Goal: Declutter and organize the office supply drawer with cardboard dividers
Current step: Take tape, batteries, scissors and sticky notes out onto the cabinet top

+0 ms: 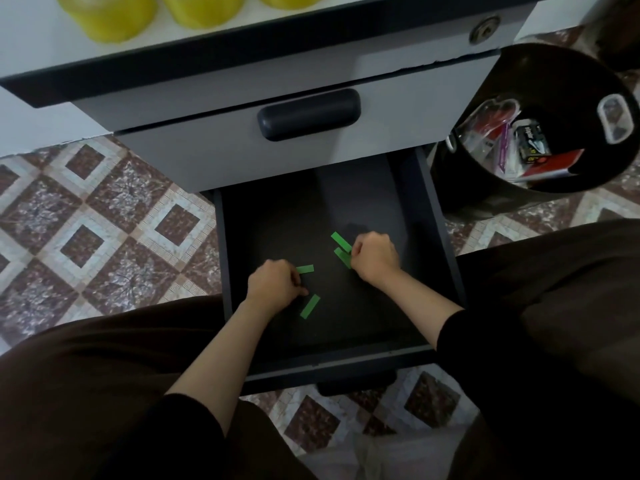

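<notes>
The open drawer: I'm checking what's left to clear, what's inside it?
Four green strips lie on the drawer floor, two by the left hand, two at the right hand. The hands cover whatever is beneath them, and the upper drawer hides the rear.

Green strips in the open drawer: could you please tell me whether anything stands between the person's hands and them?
Nothing visible does. The left hand lies beside two green strips on the drawer floor, and the right hand curls onto the ends of two more. No other item lies among them.
</notes>
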The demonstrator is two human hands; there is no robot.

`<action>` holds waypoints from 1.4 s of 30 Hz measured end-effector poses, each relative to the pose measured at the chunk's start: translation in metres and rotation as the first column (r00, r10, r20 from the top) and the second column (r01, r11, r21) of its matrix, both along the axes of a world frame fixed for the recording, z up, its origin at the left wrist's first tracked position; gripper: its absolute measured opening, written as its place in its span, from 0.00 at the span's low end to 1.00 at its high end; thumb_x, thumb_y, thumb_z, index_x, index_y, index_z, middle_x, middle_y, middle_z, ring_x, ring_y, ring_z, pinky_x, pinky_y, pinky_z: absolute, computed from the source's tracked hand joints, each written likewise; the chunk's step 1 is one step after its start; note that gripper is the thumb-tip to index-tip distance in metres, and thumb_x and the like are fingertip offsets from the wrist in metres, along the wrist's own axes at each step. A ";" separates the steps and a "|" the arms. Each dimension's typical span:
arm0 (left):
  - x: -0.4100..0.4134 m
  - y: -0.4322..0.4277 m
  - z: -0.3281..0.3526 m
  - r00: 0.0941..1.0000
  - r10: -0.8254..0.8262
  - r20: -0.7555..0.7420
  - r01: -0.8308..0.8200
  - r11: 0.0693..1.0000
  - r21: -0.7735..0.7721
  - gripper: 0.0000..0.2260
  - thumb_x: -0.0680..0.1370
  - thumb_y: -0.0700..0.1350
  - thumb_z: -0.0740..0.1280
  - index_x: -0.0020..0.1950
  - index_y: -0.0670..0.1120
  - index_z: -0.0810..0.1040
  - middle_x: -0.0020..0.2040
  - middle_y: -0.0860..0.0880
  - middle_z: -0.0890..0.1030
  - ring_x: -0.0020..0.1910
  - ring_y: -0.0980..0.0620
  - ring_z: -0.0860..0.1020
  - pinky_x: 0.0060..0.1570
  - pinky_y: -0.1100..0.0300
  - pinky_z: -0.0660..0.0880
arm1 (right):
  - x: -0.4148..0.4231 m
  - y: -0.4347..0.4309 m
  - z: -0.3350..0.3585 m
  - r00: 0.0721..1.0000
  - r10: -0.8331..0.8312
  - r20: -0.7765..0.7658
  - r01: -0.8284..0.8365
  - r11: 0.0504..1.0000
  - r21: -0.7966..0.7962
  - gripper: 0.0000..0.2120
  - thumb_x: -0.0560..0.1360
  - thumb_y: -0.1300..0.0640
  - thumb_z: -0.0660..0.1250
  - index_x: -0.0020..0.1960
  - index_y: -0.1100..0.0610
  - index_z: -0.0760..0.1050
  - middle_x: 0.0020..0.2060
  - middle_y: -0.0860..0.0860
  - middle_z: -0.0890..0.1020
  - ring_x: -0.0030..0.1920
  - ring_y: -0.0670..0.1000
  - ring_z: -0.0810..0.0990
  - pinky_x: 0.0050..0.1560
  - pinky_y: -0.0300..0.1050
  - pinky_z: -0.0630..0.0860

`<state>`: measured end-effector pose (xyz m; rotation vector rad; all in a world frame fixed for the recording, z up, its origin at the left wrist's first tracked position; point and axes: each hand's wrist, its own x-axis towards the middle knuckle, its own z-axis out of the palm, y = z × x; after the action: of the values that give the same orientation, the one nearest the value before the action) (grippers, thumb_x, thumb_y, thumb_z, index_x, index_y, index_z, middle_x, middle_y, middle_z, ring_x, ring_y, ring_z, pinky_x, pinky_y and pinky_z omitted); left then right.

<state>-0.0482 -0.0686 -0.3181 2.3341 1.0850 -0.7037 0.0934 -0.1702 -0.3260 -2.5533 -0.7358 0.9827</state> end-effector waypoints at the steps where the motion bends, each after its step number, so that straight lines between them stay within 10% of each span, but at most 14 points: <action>1: 0.000 -0.005 0.002 0.997 -0.042 -0.061 0.042 0.999 0.003 0.12 0.73 0.51 0.70 0.52 0.47 0.78 0.49 0.49 0.79 0.49 0.51 0.78 0.45 0.59 0.73 | 0.002 0.003 -0.001 1.000 -0.001 0.001 0.001 0.999 0.036 0.06 0.74 0.62 0.67 0.50 0.61 0.80 0.47 0.57 0.81 0.50 0.56 0.79 0.52 0.51 0.78; 16: 0.000 -0.034 -0.014 0.987 -0.157 -0.040 0.158 0.987 0.028 0.07 0.77 0.41 0.62 0.53 0.45 0.77 0.54 0.46 0.78 0.53 0.48 0.76 0.49 0.56 0.73 | -0.012 0.013 -0.005 0.989 0.129 0.067 -0.120 0.986 -0.118 0.10 0.75 0.60 0.67 0.55 0.63 0.76 0.50 0.57 0.80 0.51 0.55 0.79 0.42 0.43 0.72; 24: 0.008 0.014 -0.001 0.977 0.153 0.146 -0.143 0.987 -0.077 0.06 0.72 0.38 0.69 0.45 0.48 0.77 0.45 0.48 0.83 0.46 0.51 0.80 0.50 0.54 0.77 | -0.021 0.008 -0.002 0.962 0.260 0.079 -0.248 0.960 -0.132 0.10 0.75 0.62 0.65 0.55 0.63 0.75 0.52 0.58 0.78 0.53 0.56 0.78 0.44 0.43 0.72; 35: 0.009 0.006 -0.018 0.987 -0.038 0.154 0.023 0.995 0.101 0.08 0.76 0.42 0.66 0.54 0.48 0.79 0.60 0.49 0.72 0.56 0.51 0.73 0.52 0.59 0.73 | 0.008 0.012 -0.017 1.000 -0.027 0.013 0.025 0.994 0.105 0.05 0.73 0.63 0.68 0.46 0.58 0.83 0.45 0.53 0.84 0.49 0.50 0.80 0.50 0.42 0.76; 42: 0.007 -0.010 -0.020 0.978 0.039 0.206 -0.078 0.980 0.183 0.17 0.76 0.42 0.65 0.64 0.46 0.68 0.60 0.47 0.73 0.57 0.50 0.74 0.49 0.60 0.71 | 0.002 0.021 -0.018 0.990 0.023 0.138 -0.026 0.999 0.021 0.15 0.72 0.61 0.70 0.58 0.54 0.74 0.55 0.52 0.77 0.55 0.53 0.77 0.50 0.44 0.73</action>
<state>-0.0411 -0.0785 -0.3383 2.4575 1.1675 -0.3443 0.0955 -0.1497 -0.3441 -2.6189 -0.8129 0.8062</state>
